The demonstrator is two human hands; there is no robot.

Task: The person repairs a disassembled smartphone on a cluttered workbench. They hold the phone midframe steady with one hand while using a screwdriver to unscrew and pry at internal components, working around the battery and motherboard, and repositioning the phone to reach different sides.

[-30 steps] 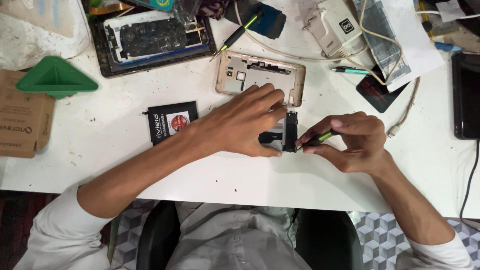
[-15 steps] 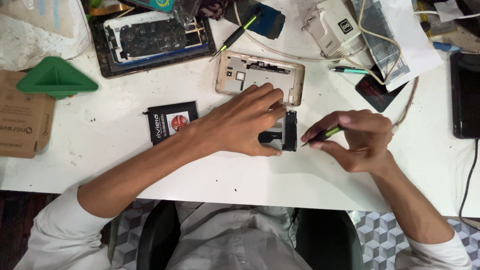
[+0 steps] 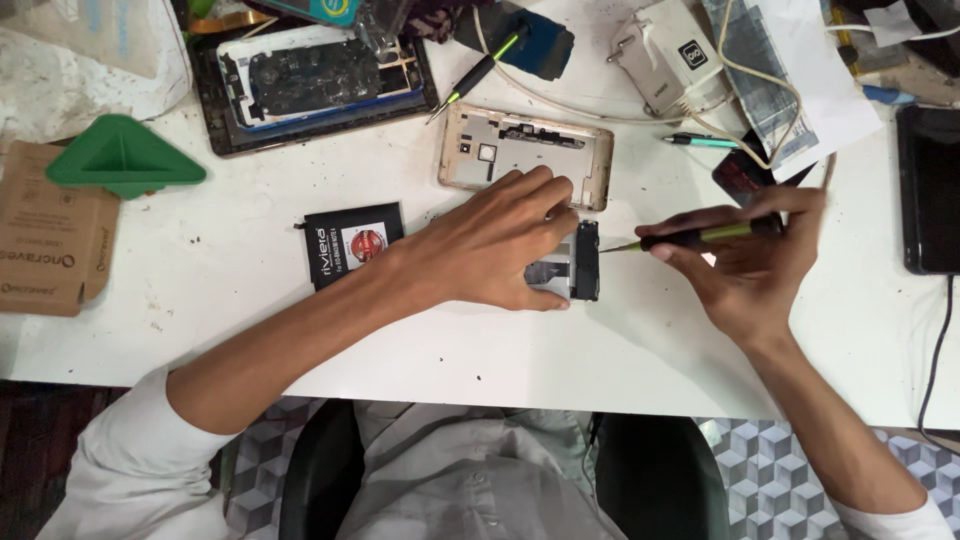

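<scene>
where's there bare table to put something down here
Bare white table runs along the near edge, below the black battery and right of the cardboard box; another patch lies between the right hand and the dark device. The far edge, around the gold phone shell, is crowded.

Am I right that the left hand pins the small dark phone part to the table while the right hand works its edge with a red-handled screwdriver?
Not quite. In the head view the screwdriver in the right hand has a green and black handle, not red. The rest holds: the left hand presses the small dark phone part on the white table, the tip at its edge.
</scene>
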